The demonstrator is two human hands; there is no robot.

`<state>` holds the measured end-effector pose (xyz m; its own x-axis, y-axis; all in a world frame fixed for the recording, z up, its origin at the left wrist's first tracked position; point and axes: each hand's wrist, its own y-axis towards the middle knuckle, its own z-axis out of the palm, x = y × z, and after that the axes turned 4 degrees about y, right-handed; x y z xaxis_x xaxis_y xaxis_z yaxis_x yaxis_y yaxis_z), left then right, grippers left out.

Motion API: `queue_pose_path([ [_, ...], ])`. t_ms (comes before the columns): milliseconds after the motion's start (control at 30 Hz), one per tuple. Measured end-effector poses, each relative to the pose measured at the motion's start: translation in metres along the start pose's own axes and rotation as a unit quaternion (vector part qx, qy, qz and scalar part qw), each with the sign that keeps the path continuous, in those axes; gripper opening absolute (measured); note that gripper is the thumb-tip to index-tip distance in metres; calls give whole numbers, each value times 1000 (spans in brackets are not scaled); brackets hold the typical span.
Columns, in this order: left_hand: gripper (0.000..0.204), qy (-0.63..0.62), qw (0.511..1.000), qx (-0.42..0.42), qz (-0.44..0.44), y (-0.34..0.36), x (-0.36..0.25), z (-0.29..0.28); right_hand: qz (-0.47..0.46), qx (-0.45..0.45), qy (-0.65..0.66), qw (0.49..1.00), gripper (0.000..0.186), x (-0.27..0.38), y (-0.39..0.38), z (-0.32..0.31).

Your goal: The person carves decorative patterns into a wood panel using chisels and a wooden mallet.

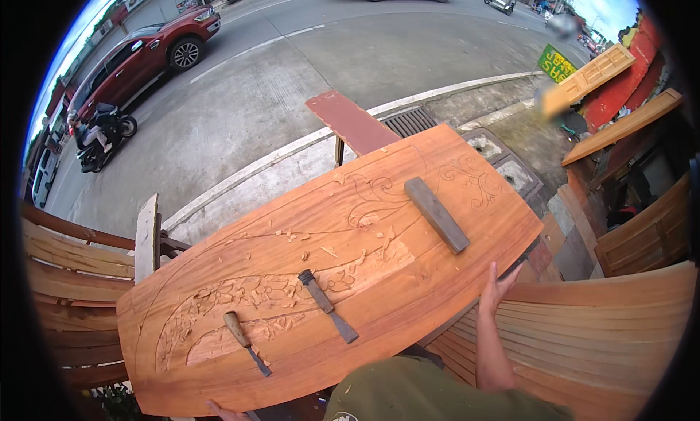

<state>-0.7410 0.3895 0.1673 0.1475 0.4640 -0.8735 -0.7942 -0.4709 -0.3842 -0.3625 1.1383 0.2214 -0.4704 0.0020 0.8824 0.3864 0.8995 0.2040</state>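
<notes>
The panel (408, 297) lies carved face up before the wearer, the thin chisel (238, 330), wide chisel (319, 295) and block (437, 215) resting on it, apparently for ready reach. The right hand (497, 288), fingers apart, is at its near edge, seemingly steadying it; the left hand (226, 413) is mostly hidden, grip undeterminable.

The right hand (496, 290) extends its fingers (493, 271) upward; the left hand (226, 414) barely shows.

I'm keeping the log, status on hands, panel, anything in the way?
Right hand and left hand at near edge of wooden panel. Panel partly carved. Two chisels, dark block lying on it.
</notes>
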Motion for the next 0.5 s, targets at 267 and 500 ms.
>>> queue_pose_path([
  [267,80,257,898,154,323,-54,34,-12,412,244,380,792,89,16,-81,-11],
  [500,75,-40,999,-15,-21,-16,1,0,414,240,369,797,87,15,-86,-9],
])
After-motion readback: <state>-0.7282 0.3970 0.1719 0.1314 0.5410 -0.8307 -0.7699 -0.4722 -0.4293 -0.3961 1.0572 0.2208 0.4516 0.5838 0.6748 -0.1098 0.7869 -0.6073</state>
